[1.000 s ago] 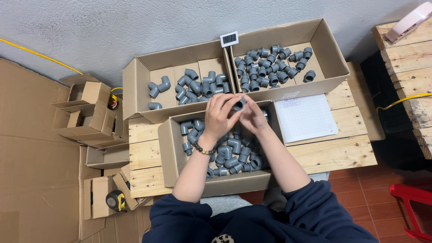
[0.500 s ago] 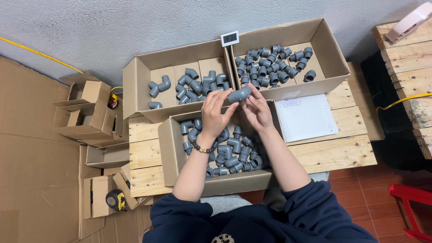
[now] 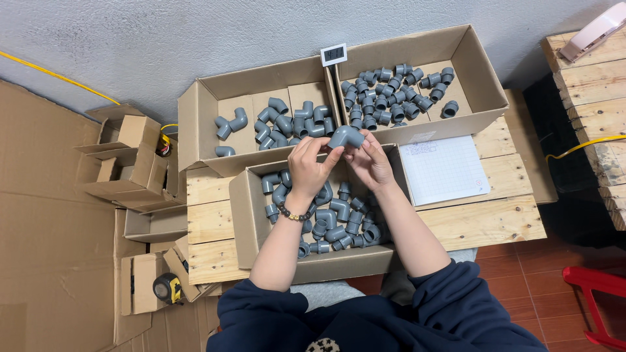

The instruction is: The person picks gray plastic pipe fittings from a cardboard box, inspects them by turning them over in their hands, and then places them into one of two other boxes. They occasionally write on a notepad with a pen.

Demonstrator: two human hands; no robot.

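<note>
Currently both hands were up over the near carton, sharing one grey PVC elbow fitting [image 3: 346,136]. Left hand [image 3: 308,168] was closed on its left end, fingertips wrapped over the top; right hand [image 3: 370,163] pinched the right end from below. The fitting sat in the air, just above the seam between the two far boxes, touching nothing but fingers.

Layout: near cardboard box [image 3: 242,221] on the wooden pallet table [image 3: 208,221] held a loose heap of grey elbows. Far left box [image 3: 199,130] held larger joined elbow pieces, sparsely. Far right box [image 3: 486,72] held small grey couplings. A small digital timer [image 3: 333,54] perched on the divider between the far boxes. Gridded paper sheet [image 3: 443,169] lay just right of the near box. Yellow tape measure [image 3: 168,287] sat low on the floor cardboard, well apart.

Risks, as judgement: the grip was fingertip-only at both ends, so a twist or push could slip the smooth fitting loose; it would likely drop into the near heap or the wrong far box and mix the parts. The forearms crossed the near box rim; a sideways pull could drag the carton. An upward reach could knock the timer off the divider.
</note>
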